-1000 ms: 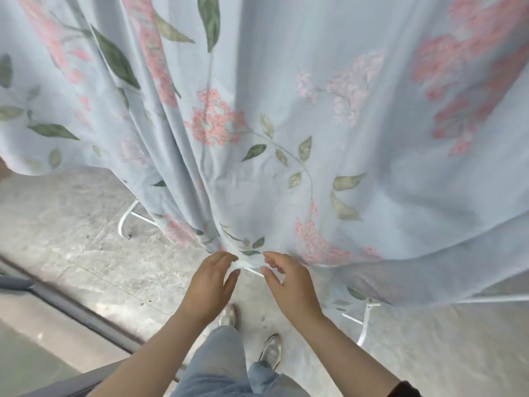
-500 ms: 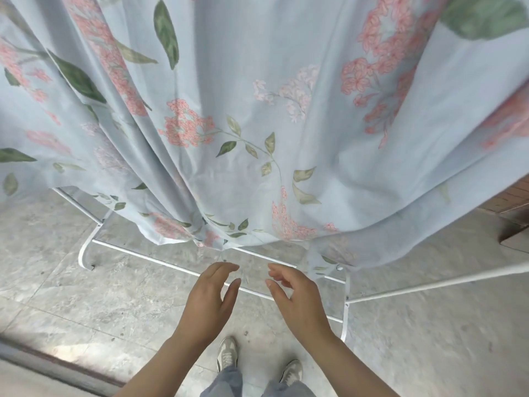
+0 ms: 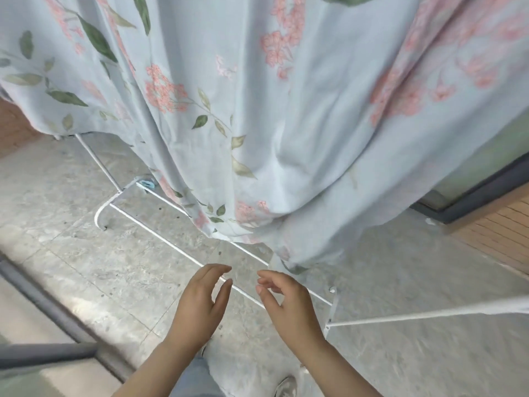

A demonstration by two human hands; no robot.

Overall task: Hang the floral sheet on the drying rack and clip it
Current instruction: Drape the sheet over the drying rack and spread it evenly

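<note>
left hand grip released | right hand grip released | floral sheet draped over drying rack, hands below hem, apart from it

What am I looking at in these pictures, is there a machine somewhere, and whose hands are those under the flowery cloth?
There is no machine here. All the pictures come from one wide-angle camera worn on a person's head, looking forward and down, so you see that person's own arms. The left hand and the right hand are near the lower hem of the floral sheet without touching it. Their fingers are relaxed and hold nothing. The sheet hangs down from above the picture. Under it show the thin bars of a white drying rack, standing on a grey stone floor. A small blue thing, maybe a clip, sits by the rack's far corner. One shoe shows at the bottom.
</note>
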